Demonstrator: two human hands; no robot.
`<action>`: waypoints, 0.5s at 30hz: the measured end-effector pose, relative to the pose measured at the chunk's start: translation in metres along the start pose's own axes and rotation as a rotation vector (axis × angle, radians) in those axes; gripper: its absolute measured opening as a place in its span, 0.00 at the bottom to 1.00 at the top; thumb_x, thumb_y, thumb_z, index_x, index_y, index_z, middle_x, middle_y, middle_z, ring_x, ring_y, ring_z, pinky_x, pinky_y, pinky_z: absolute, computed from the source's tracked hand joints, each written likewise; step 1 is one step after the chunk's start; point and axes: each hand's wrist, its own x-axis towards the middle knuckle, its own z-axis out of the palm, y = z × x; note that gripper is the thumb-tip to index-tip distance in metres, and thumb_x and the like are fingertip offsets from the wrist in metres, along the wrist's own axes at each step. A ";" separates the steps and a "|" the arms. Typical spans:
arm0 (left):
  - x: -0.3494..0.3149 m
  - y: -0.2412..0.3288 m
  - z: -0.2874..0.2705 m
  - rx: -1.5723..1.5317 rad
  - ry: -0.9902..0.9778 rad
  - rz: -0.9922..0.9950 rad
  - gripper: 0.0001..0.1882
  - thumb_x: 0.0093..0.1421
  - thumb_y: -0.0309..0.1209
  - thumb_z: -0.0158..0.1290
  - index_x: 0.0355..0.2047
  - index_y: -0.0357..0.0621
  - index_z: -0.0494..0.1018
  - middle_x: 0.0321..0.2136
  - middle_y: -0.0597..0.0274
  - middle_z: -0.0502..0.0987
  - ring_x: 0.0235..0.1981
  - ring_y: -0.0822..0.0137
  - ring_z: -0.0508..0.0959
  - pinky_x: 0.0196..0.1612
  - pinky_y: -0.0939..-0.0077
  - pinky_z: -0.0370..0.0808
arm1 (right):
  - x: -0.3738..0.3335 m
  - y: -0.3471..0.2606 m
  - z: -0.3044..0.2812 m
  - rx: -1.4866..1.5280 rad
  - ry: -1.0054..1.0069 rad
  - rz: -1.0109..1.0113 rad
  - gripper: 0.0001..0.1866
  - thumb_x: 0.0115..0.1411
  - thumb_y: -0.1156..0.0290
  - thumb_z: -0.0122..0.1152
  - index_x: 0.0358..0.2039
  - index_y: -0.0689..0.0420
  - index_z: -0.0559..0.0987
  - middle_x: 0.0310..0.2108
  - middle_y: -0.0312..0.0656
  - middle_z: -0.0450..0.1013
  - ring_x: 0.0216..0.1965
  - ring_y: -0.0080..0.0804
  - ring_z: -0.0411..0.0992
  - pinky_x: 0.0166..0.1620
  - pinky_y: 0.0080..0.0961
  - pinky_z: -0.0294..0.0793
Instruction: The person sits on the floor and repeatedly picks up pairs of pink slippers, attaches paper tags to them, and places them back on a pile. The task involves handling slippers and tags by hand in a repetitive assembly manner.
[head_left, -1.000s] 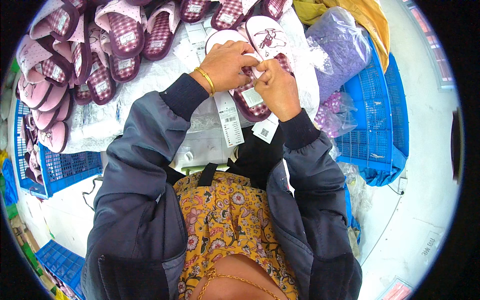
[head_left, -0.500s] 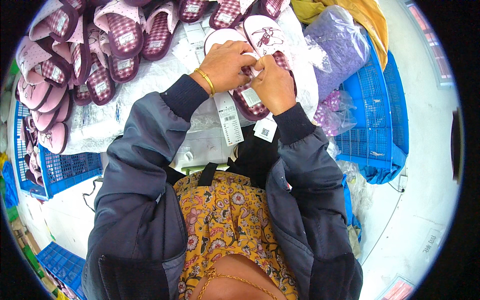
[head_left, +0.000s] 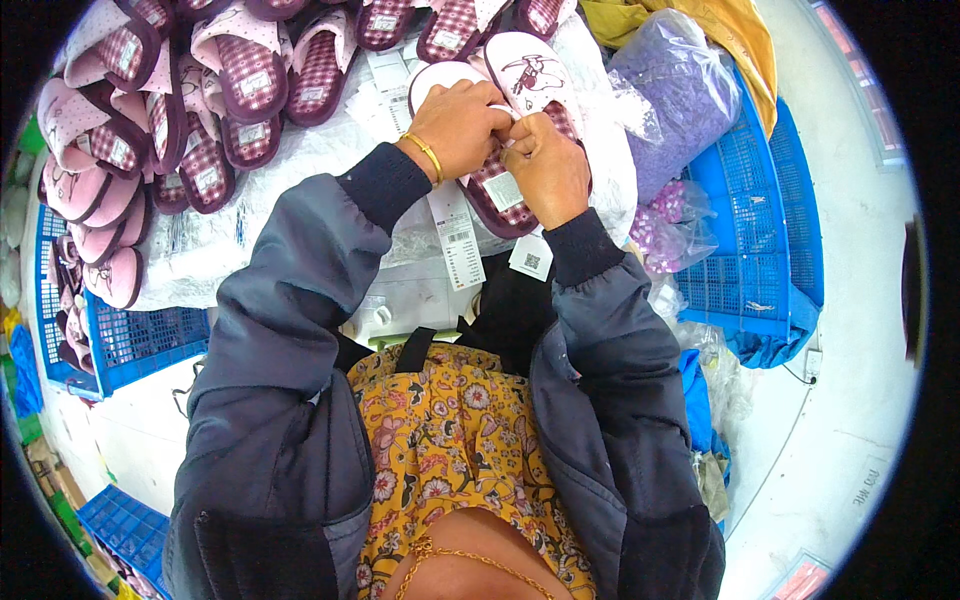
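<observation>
A pair of slippers with white uppers, plaid insoles and dark red rims lies at the table's front edge. The right slipper (head_left: 527, 72) has a drawn figure on its upper; the left slipper (head_left: 437, 78) is partly covered by my left hand (head_left: 458, 130). My left hand and my right hand (head_left: 548, 172) meet between the two, fingertips pinched on a thin white strip (head_left: 507, 111). Whether this strip belongs to a slipper or is a tag cord, I cannot tell. A long white paper tag (head_left: 458, 242) and a shorter tag (head_left: 530, 260) hang below the slippers.
Several pink slippers (head_left: 248, 75) with plaid insoles are piled on the plastic-covered table (head_left: 235, 245) to the left. Blue crates (head_left: 155, 345) stand at the left; another blue crate (head_left: 735, 255) at the right sits beside a plastic-wrapped purple bundle (head_left: 672, 95).
My left hand has shifted slightly right and down, its wrist lower now. A thin white strip shows more plainly between the fingertips. The slippers stay nearly in place.
</observation>
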 end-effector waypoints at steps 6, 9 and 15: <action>0.011 -0.003 0.000 0.236 -0.014 0.108 0.08 0.53 0.27 0.53 0.35 0.44 0.77 0.41 0.59 0.75 0.43 0.54 0.77 0.43 0.59 0.74 | -0.001 0.004 -0.008 0.311 -0.012 0.028 0.09 0.53 0.74 0.67 0.34 0.57 0.77 0.30 0.44 0.79 0.32 0.42 0.79 0.36 0.34 0.76; 0.007 -0.009 0.000 0.173 0.045 0.127 0.10 0.54 0.25 0.51 0.37 0.41 0.74 0.41 0.53 0.74 0.42 0.50 0.77 0.42 0.57 0.76 | -0.009 0.019 -0.026 0.403 0.150 0.035 0.09 0.55 0.76 0.64 0.38 0.58 0.78 0.34 0.45 0.77 0.31 0.37 0.78 0.36 0.30 0.76; 0.005 -0.010 -0.004 -0.142 0.161 -0.061 0.07 0.62 0.31 0.47 0.36 0.44 0.72 0.44 0.54 0.73 0.41 0.47 0.78 0.43 0.55 0.76 | -0.060 0.039 -0.069 0.322 0.080 -0.011 0.16 0.52 0.78 0.62 0.43 0.57 0.77 0.45 0.45 0.74 0.46 0.40 0.74 0.48 0.34 0.74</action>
